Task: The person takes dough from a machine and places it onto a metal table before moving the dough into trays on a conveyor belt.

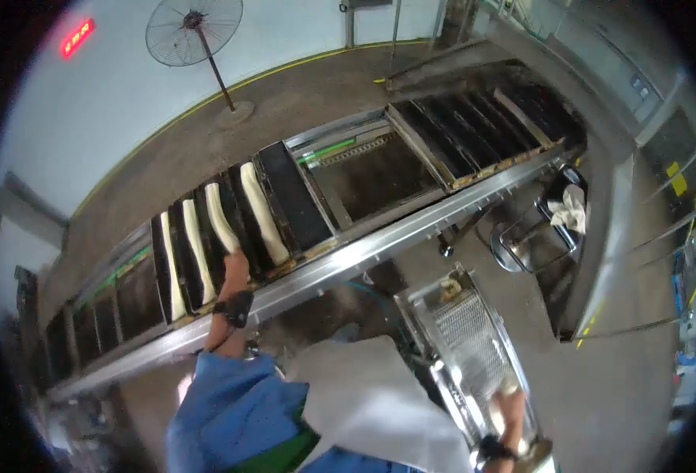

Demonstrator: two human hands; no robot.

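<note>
- The left hand (237,272) is at the near end of the third strip (220,219), counting from the left; fingers and dough meet there, but I cannot tell whether they are closed on it.
- The right hand (509,407) is at the near end of the mesh belt (464,327), with a pale lump (508,385) at its fingers; blur hides whether it grips the lump or only touches it.
- Four dough strips lie in the dark pans at the left, running from far to near: the first (173,268) furthest left, the second (196,252) just beside it, the third under the left hand's reach, the fourth (261,213) to the right.
- A dark pan (294,197) stands right of the fourth strip.
- Along the near side of the pans runs a metal rail (348,260).
- Further right comes an open frame section with a chain (363,155) and a green strip (328,150), then more dark pans (474,130).
- Right of the belt, a cloth (570,209) hangs over a stool (513,251).
- Far left, a fan (194,31) stands on the floor near a wall bearing a red display (78,38).
</note>
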